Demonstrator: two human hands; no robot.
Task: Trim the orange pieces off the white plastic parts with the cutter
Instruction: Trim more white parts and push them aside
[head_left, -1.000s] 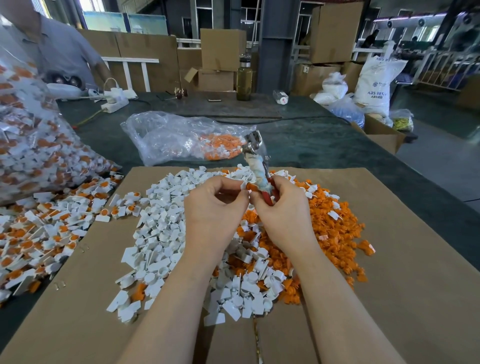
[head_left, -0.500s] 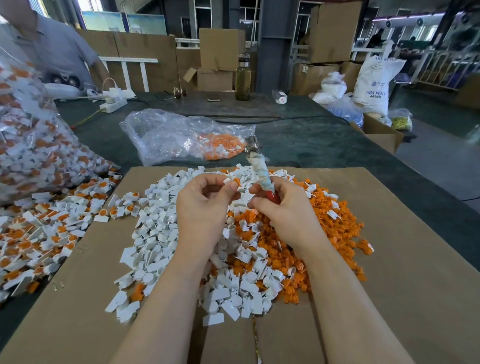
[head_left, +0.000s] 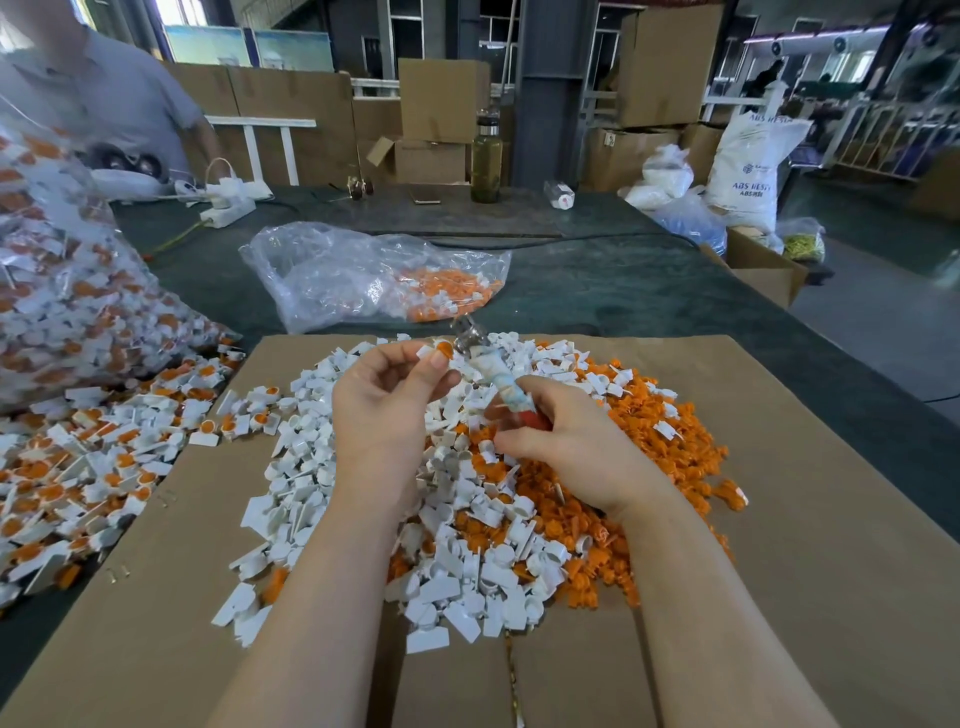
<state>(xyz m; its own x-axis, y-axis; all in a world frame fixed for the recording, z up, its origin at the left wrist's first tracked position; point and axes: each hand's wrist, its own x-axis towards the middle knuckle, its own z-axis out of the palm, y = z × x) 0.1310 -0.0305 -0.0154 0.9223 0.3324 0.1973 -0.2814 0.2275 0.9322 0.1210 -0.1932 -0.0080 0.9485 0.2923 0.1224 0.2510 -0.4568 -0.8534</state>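
My left hand (head_left: 387, 400) pinches a small white plastic part with an orange piece (head_left: 436, 350) between thumb and fingertips, raised above the pile. My right hand (head_left: 566, 441) grips the cutter (head_left: 485, 364) by its tape-wrapped handles, its metal jaws pointing up and left, right beside the orange piece. Under both hands lies a heap of trimmed white parts (head_left: 322, 467) on the cardboard sheet (head_left: 779, 545). A heap of cut orange pieces (head_left: 660, 441) lies to the right.
Untrimmed white-and-orange parts (head_left: 78, 467) spread on the left, below a large full plastic bag (head_left: 62, 291). A clear bag with orange bits (head_left: 379, 275) lies beyond the cardboard. Another person (head_left: 104, 98) stands at the far left. A bottle (head_left: 487, 156), boxes and sacks stand behind.
My left hand has risen and moved apart from the right hand, lifting the part up to the cutter's jaws. The cutter has tilted further to the left.
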